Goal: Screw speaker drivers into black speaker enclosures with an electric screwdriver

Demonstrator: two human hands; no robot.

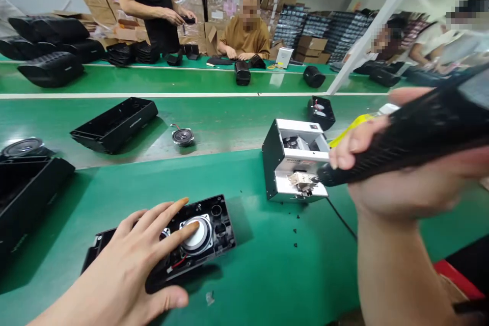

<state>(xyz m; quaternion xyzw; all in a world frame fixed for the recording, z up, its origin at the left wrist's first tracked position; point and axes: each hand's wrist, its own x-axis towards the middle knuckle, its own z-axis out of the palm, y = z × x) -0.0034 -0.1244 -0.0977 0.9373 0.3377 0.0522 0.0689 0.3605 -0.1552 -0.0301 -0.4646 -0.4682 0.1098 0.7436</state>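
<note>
- Speaker shell (228, 220), one under hand: on the near green table (260, 280), inward from its far edge; its left part is largely hidden by the left hand.
- Fitted drivers: one (197, 238) in plain sight, a second seen only in part between the fingers. One red lead (179, 264) shows.
- Left hand (132, 260), one: spread over the shell, holding nothing; its forefinger lies on the driver's round back.
- Right hand (412, 193), one: well apart from the left, wrapped around one black power tool (405, 140). The tool is blurred and cut off at right; whether its tip touches the machine cannot be told.
- Machine (294, 163), one: at the table's far edge; the tool's nose overlaps its right side.
- Dark specks (295, 231), four counted before the machine: too small to identify. Plastic scrap (210, 298), one, on the near side of the shell.
- Large shells: one (118, 125) beyond the table's far edge; one (36, 204) towards its left, cut off.
- Loose drivers: one (183, 136) just beyond the far edge; one (23, 147) at far left, cut off.
- Yellow bottle (349, 129), one: partly hidden by the right hand.
- Co-workers, at least four: two across, two at right partly hidden.
</note>
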